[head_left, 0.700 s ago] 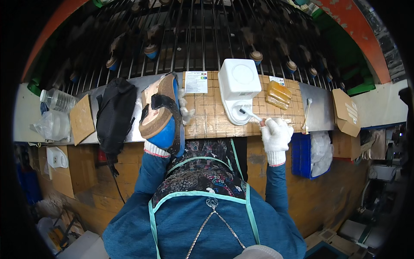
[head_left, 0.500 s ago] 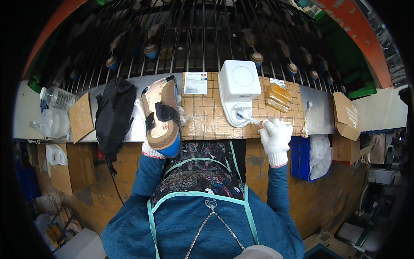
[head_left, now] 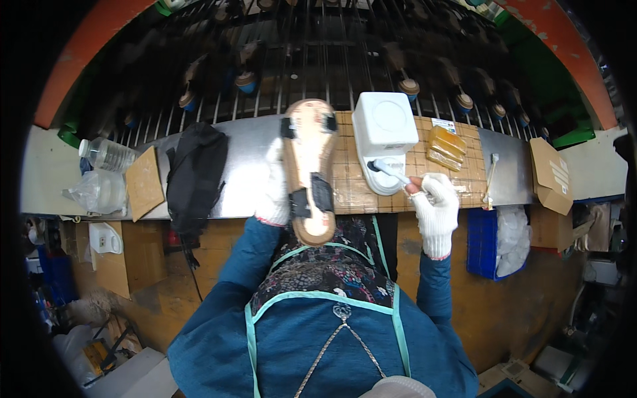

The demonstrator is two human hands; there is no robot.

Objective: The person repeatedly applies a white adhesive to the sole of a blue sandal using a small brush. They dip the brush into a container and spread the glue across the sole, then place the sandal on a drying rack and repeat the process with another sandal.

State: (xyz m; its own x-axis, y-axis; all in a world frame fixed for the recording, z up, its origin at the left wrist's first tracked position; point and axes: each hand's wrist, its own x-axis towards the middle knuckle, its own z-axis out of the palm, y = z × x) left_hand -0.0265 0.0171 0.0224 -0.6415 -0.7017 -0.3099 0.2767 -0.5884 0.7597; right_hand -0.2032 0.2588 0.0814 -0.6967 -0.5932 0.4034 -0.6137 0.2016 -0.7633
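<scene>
My left hand [head_left: 273, 182], in a white knitted glove, grips a half-made shoe [head_left: 310, 149] from its left side; most of the fingers are hidden behind it. Bare tan bottom facing up, the shoe stands lengthwise in front of me, with a brown rim and black strap ends across it. My right hand [head_left: 435, 211], gloved with bare fingertips showing, is closed on a pale-handled brush [head_left: 393, 173]. The brush's far end reaches the dark opening of a white glue dispenser [head_left: 383, 126], to the right of the shoe.
Amber blocks [head_left: 446, 147] lie on the cardboard-topped bench. A black cloth bundle [head_left: 196, 172], a clear bottle [head_left: 109, 156] and a cardboard piece [head_left: 144, 182] are at left. Beyond the bench, shoes hang among metal rods. A blue bin [head_left: 482, 242] holds plastic bags below right.
The shoe has swung right and turned more upright, showing its bottom squarely; the blue toe no longer shows. The brush stays at the dispenser's opening in my right hand. The whole view shifted slightly.
</scene>
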